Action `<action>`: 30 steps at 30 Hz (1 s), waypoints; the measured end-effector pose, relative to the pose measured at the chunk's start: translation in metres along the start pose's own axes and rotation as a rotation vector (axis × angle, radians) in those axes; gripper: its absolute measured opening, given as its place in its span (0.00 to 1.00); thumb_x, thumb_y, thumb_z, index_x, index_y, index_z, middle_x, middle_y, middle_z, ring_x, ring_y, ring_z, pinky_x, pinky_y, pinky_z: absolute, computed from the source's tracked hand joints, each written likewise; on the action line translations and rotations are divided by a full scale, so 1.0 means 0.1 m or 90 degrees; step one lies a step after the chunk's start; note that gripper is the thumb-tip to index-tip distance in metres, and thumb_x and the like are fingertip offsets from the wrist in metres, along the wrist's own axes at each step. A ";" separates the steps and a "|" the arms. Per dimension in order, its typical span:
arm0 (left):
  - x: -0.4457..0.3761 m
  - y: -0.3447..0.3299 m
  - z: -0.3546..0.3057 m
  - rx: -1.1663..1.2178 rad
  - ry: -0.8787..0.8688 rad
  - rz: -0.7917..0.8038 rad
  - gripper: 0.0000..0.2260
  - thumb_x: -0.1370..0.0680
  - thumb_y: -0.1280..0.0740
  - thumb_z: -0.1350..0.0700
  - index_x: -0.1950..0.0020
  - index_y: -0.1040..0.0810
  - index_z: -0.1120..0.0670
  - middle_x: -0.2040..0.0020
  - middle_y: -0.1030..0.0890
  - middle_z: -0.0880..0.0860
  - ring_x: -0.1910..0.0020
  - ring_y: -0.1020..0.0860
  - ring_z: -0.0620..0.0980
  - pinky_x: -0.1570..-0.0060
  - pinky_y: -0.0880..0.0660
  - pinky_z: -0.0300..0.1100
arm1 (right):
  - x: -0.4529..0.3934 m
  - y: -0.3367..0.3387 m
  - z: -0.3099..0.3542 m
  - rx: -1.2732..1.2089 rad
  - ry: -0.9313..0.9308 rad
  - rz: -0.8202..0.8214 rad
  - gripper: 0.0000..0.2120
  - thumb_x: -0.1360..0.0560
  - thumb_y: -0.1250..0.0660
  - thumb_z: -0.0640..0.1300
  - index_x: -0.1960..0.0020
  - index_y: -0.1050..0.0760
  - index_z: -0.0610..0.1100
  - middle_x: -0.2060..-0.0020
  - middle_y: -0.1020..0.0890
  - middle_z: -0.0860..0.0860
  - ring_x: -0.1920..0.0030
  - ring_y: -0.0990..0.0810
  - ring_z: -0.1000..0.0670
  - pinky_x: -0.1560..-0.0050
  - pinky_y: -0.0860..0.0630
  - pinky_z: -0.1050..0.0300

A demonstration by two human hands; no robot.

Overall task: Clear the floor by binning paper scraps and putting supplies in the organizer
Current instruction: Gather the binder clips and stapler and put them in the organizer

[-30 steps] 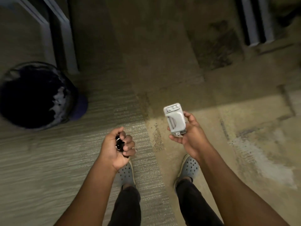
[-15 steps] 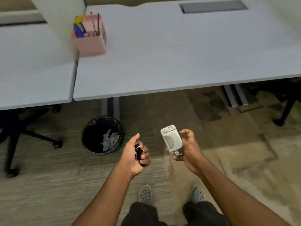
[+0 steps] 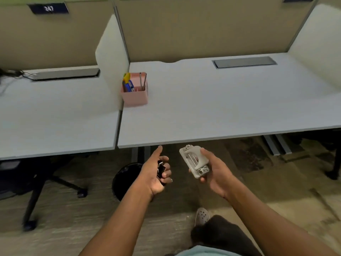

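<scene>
The white stapler-like tool (image 3: 194, 161) sits in the right hand (image 3: 212, 170), whose grip is curled round its far side, held just below the table (image 3: 221, 111) edge. The left hand (image 3: 156, 172) has its grip closed on small black clips (image 3: 161, 168), thumb pointing up. Both supplies are off the floor, so the carrying step looks underway — the next move calls for reaching forward and up to the pink organizer (image 3: 134, 93) near the divider, then dropping each item into a free compartment. Compared with half a second ago, the view has lifted: the organizer is now nearer centre and the black bin (image 3: 125, 174) is partly hidden behind the left hand.
</scene>
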State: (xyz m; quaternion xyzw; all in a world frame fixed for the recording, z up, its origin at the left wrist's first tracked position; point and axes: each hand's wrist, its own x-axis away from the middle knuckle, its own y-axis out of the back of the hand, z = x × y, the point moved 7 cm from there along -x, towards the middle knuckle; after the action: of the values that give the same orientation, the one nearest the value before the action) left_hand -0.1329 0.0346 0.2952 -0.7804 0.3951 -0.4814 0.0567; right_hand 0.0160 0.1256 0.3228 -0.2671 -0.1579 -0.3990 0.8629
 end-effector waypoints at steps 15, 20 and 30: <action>-1.08 -0.04 -1.49 -0.014 -0.053 -0.091 0.22 0.30 0.26 0.42 0.44 0.21 0.56 0.73 0.33 0.50 0.78 0.39 0.46 0.78 0.43 0.35 | -2.02 -0.54 1.23 0.361 0.005 0.066 0.14 0.20 0.39 0.51 0.47 0.22 0.41 0.47 0.17 0.45 0.43 0.22 0.47 0.38 0.29 0.49; -1.39 -0.09 -2.20 0.047 -0.089 -0.139 0.14 0.28 0.28 0.46 0.55 0.21 0.56 0.74 0.32 0.51 0.79 0.39 0.47 0.77 0.43 0.35 | -2.89 -0.65 1.73 0.359 0.036 0.041 0.13 0.21 0.37 0.48 0.52 0.21 0.38 0.50 0.17 0.40 0.44 0.20 0.40 0.37 0.26 0.42; -1.68 0.02 -2.89 0.120 -0.118 -0.199 0.11 0.25 0.31 0.49 0.53 0.22 0.57 0.73 0.34 0.51 0.78 0.38 0.47 0.75 0.45 0.35 | -4.39 -0.83 2.73 0.322 0.124 -0.136 0.12 0.22 0.37 0.46 0.54 0.22 0.38 0.49 0.18 0.40 0.51 0.19 0.42 0.45 0.21 0.43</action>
State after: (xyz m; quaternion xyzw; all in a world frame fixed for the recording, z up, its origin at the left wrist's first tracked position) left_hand -0.4016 0.2303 0.3283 -0.8643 0.2156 -0.4453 0.0906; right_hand -0.3413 0.5067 0.3582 0.0138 -0.1962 -0.4593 0.8662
